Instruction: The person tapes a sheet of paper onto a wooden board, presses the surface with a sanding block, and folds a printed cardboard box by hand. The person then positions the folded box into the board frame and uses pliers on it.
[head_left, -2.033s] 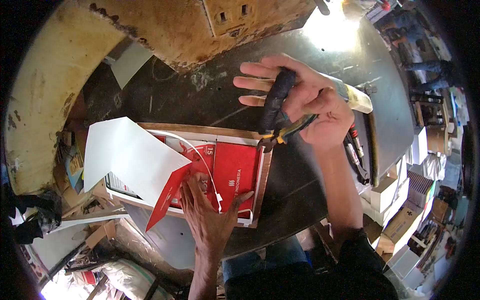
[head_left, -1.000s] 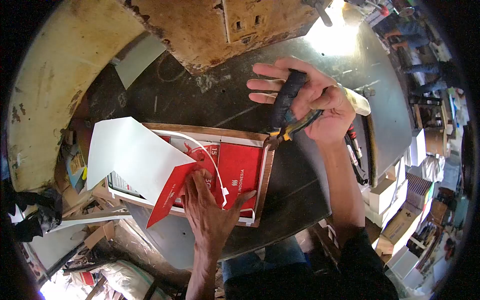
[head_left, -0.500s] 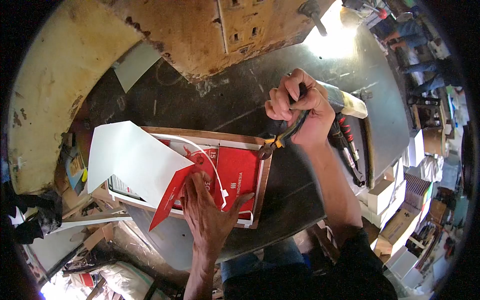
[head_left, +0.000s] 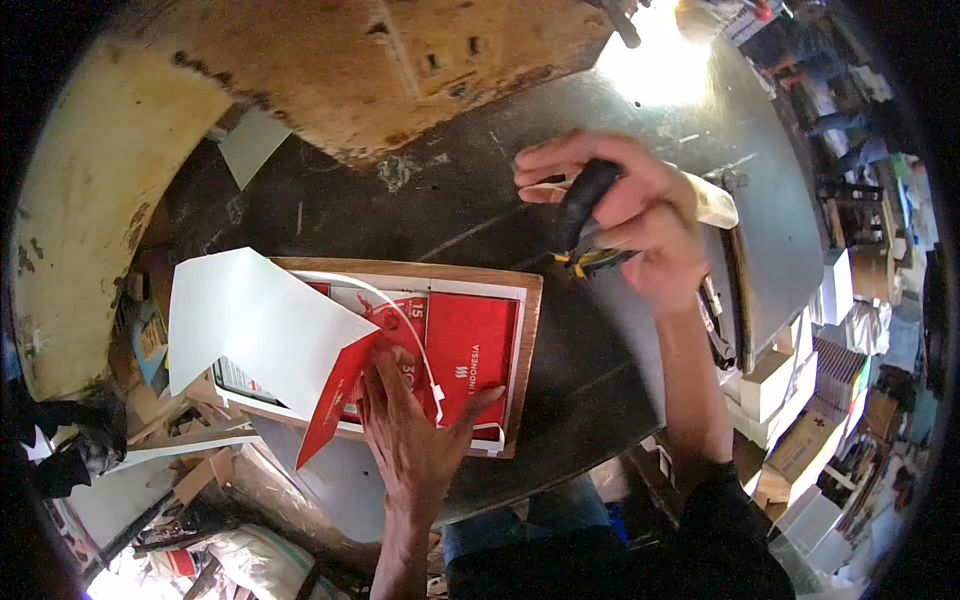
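My left hand (head_left: 405,430) lies spread on a wood-edged tray (head_left: 527,350), its fingertips on the red printed contents (head_left: 470,340) and partly under a folded sheet, white on top and red beneath (head_left: 260,320). A thin white cable (head_left: 425,362) with a small connector curves over the contents, beside my thumb. Above and right of the tray, my right hand (head_left: 650,220) is wrapped round pliers (head_left: 588,205) with a dark-wrapped handle and yellow parts. The hand is blurred, and the pliers' jaws are too smeared to make out.
The dark table (head_left: 460,215) carries a rusty yellow metal machine part (head_left: 330,70) at the back. More tools (head_left: 715,330) lie right of my right forearm. Boxes (head_left: 800,455) stand at the lower right; people's legs show at the upper right.
My right hand has moved right and up, taking the pliers away from the tray's corner; its fingers have loosened from a tighter fist. My left hand stays on the tray.
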